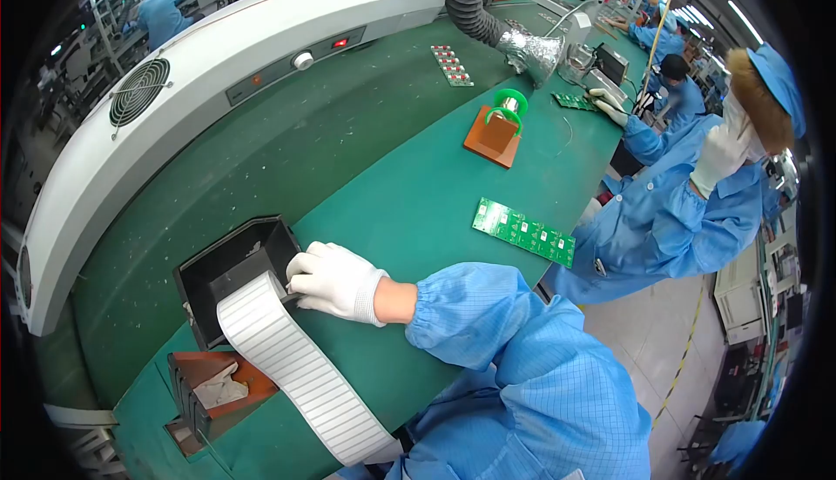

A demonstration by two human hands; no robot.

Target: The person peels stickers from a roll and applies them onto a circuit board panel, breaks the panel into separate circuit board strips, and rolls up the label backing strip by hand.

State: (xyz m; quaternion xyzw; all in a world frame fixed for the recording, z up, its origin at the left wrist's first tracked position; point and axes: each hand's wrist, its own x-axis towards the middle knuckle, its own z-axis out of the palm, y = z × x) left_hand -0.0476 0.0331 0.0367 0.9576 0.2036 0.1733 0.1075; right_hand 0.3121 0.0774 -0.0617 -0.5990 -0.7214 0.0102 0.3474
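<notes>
My right hand [335, 281], in a white knit glove, is closed at the near rim of a black plastic bin [193, 302], its fingertips beside the label strip. A long strip of blank white labels [300, 367] comes out of the bin and curves down over the table edge toward my body. At the strip's lower end a small whitish patch, apparently my gloved left hand [385, 454], shows beside my sleeve. Its fingers are hidden, so its grip does not show.
A brown open box [252, 382] holds crumpled paper. On the green table [383, 210] lie a green circuit board panel [524, 233] and a green spool on a brown stand [494, 136]. A white fan unit [200, 53] arches behind. A gloved co-worker [670, 219] sits on the right.
</notes>
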